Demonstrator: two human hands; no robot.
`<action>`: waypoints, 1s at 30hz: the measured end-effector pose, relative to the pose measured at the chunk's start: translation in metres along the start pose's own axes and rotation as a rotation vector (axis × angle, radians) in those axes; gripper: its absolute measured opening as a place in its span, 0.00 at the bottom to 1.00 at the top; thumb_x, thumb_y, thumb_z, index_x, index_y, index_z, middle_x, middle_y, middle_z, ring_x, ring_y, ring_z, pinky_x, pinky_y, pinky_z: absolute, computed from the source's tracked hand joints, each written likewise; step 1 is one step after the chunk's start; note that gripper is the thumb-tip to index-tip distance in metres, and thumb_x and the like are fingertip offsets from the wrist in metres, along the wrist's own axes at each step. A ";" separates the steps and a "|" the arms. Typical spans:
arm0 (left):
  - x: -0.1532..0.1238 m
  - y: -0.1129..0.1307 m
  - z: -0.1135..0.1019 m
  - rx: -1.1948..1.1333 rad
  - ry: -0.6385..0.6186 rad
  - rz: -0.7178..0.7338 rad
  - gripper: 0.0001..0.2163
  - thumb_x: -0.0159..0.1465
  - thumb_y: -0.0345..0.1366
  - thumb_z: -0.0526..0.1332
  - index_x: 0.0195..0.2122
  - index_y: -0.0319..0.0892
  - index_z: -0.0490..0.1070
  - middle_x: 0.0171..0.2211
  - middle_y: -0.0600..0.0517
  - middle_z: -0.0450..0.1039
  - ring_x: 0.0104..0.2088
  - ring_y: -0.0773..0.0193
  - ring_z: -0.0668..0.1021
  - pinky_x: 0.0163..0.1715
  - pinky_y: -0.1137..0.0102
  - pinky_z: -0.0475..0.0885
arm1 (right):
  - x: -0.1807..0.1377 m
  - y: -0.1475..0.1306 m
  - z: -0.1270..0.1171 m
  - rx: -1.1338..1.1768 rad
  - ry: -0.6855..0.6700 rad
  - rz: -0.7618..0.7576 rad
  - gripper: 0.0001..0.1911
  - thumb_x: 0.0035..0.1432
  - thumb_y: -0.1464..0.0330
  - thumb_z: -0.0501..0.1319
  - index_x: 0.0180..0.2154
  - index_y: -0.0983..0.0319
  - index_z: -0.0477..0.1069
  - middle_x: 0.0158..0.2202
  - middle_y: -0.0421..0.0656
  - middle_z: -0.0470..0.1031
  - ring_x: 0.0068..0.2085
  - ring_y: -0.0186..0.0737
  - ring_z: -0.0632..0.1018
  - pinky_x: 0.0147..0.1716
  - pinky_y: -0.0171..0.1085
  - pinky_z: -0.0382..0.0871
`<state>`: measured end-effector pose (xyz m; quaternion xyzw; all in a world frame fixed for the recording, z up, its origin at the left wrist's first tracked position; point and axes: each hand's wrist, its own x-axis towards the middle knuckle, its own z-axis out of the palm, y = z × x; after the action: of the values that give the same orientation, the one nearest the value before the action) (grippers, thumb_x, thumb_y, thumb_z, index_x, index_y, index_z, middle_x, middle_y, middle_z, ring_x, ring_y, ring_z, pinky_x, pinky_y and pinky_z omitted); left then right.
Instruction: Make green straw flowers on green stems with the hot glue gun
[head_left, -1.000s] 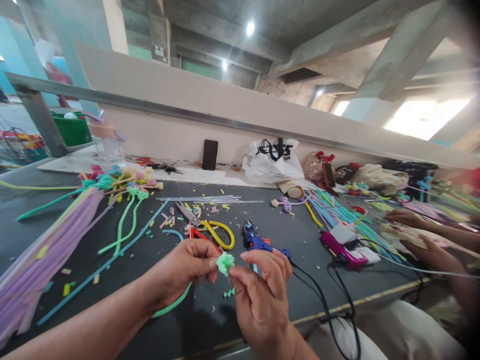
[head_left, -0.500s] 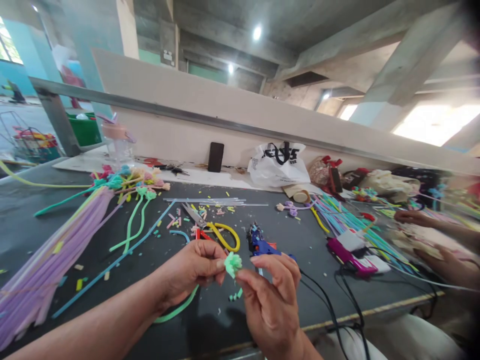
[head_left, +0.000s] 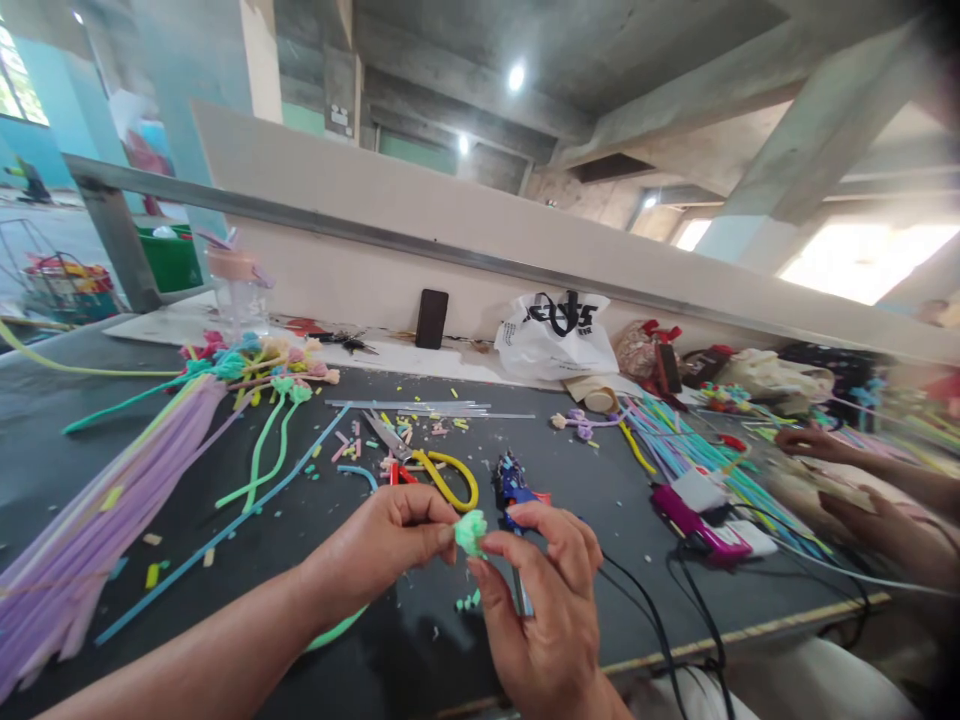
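While the thumb and index finger of the left hand (head_left: 386, 535) pinched the left edge of a mint-green, fuzzy, flower-shaped cluster (head_left: 470, 533), the right hand (head_left: 544, 600) was held at its opposite edge. Head view: the cluster lay between the two sets of fingertips, raised above a dark grey tabletop (head_left: 420, 660). The right index fingertip met or nearly met the cluster, with the thumb just below and the remaining fingers loosely bent; whether this hand gripped it could not be told. A green fuzzy strand (head_left: 337, 628) emerged beneath the left hand, its upper end hidden. Just beyond the left fingers lay steel scissors with yellow and red handles (head_left: 411, 455), and past these, thin translucent sticks (head_left: 427, 408). Immediately beyond the right fingers, partly covered by them, was a blue tool with a dark, cluttered end (head_left: 516, 490). Small green snippets (head_left: 469, 600) lay on the near side of the fingertips. To the left of the left fingers ran a long blue fuzzy strand (head_left: 187, 566), with a bundle of lilac fuzzy stems (head_left: 127, 510) farther out. Well to the right of the right fingers lay a magenta device (head_left: 701, 525); beyond it appeared a co-worker's hands (head_left: 866, 510).
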<state>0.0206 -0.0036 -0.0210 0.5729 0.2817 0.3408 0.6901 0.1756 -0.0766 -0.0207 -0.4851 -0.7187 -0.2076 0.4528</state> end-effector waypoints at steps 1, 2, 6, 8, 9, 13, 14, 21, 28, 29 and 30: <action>0.000 0.001 0.001 0.029 0.013 0.000 0.09 0.52 0.39 0.65 0.24 0.37 0.72 0.21 0.54 0.71 0.22 0.72 0.65 0.23 0.75 0.55 | 0.001 0.000 0.000 -0.007 0.000 0.003 0.05 0.54 0.74 0.59 0.34 0.61 0.70 0.42 0.46 0.64 0.43 0.46 0.67 0.45 0.49 0.55; 0.000 0.001 0.001 0.059 0.027 0.000 0.09 0.52 0.38 0.64 0.23 0.37 0.72 0.21 0.54 0.70 0.22 0.71 0.65 0.23 0.75 0.56 | 0.001 0.000 0.000 -0.010 0.005 0.005 0.05 0.54 0.74 0.60 0.33 0.60 0.70 0.42 0.45 0.64 0.43 0.45 0.67 0.45 0.48 0.56; 0.000 0.004 0.005 0.145 0.084 0.000 0.07 0.53 0.36 0.62 0.22 0.37 0.71 0.18 0.56 0.66 0.21 0.71 0.64 0.22 0.75 0.56 | 0.003 0.000 0.003 -0.020 0.017 0.010 0.05 0.54 0.75 0.60 0.31 0.59 0.70 0.40 0.43 0.66 0.41 0.43 0.68 0.44 0.47 0.56; 0.000 0.004 0.007 0.169 0.104 0.015 0.07 0.53 0.34 0.61 0.21 0.38 0.70 0.18 0.57 0.65 0.20 0.71 0.63 0.22 0.75 0.56 | 0.003 0.000 0.005 -0.039 -0.001 0.018 0.04 0.54 0.74 0.59 0.31 0.59 0.70 0.40 0.43 0.67 0.41 0.43 0.68 0.43 0.46 0.56; 0.000 0.004 0.007 0.180 0.110 0.025 0.07 0.53 0.34 0.60 0.21 0.38 0.70 0.18 0.57 0.65 0.20 0.71 0.63 0.22 0.75 0.56 | 0.003 0.000 0.006 -0.050 -0.008 0.025 0.04 0.55 0.73 0.59 0.31 0.59 0.70 0.40 0.43 0.67 0.42 0.43 0.68 0.43 0.46 0.56; 0.001 0.000 0.008 0.241 0.138 0.059 0.08 0.54 0.34 0.59 0.20 0.38 0.69 0.17 0.58 0.64 0.20 0.72 0.62 0.21 0.75 0.55 | 0.000 0.001 0.009 -0.066 -0.009 0.030 0.05 0.56 0.75 0.57 0.32 0.60 0.69 0.41 0.44 0.66 0.42 0.43 0.67 0.43 0.45 0.56; 0.001 -0.001 0.008 0.254 0.148 0.068 0.08 0.54 0.33 0.59 0.19 0.38 0.69 0.17 0.58 0.63 0.20 0.71 0.62 0.22 0.75 0.55 | 0.000 0.001 0.010 -0.058 -0.014 0.028 0.06 0.56 0.76 0.57 0.32 0.60 0.70 0.41 0.44 0.66 0.42 0.43 0.67 0.43 0.45 0.56; -0.002 -0.002 0.009 0.244 0.159 0.071 0.06 0.52 0.31 0.59 0.19 0.39 0.70 0.16 0.57 0.64 0.20 0.71 0.63 0.22 0.75 0.56 | -0.001 0.003 0.016 0.054 0.010 0.007 0.08 0.56 0.77 0.55 0.31 0.60 0.69 0.36 0.42 0.65 0.38 0.40 0.68 0.42 0.44 0.57; 0.001 -0.002 0.002 0.099 0.073 0.009 0.10 0.53 0.39 0.63 0.20 0.38 0.69 0.18 0.56 0.67 0.19 0.72 0.62 0.20 0.75 0.54 | 0.002 0.005 0.001 0.077 -0.041 0.035 0.07 0.56 0.74 0.56 0.35 0.60 0.71 0.40 0.44 0.67 0.41 0.42 0.70 0.43 0.45 0.60; 0.001 -0.002 -0.001 0.046 0.017 -0.001 0.12 0.54 0.42 0.63 0.21 0.37 0.69 0.18 0.55 0.67 0.18 0.73 0.61 0.19 0.76 0.53 | 0.003 0.006 -0.005 0.098 -0.043 0.034 0.09 0.56 0.73 0.56 0.39 0.60 0.70 0.43 0.46 0.66 0.43 0.44 0.70 0.43 0.45 0.61; 0.002 -0.003 -0.004 -0.009 -0.041 -0.012 0.14 0.54 0.44 0.63 0.22 0.37 0.70 0.19 0.54 0.67 0.18 0.74 0.61 0.19 0.76 0.51 | 0.005 0.008 -0.010 0.122 -0.029 0.052 0.11 0.56 0.73 0.55 0.42 0.60 0.69 0.45 0.47 0.65 0.45 0.45 0.69 0.44 0.45 0.62</action>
<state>0.0190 0.0003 -0.0252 0.5749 0.2694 0.3261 0.7004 0.1867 -0.0783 -0.0125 -0.4780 -0.7238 -0.1446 0.4762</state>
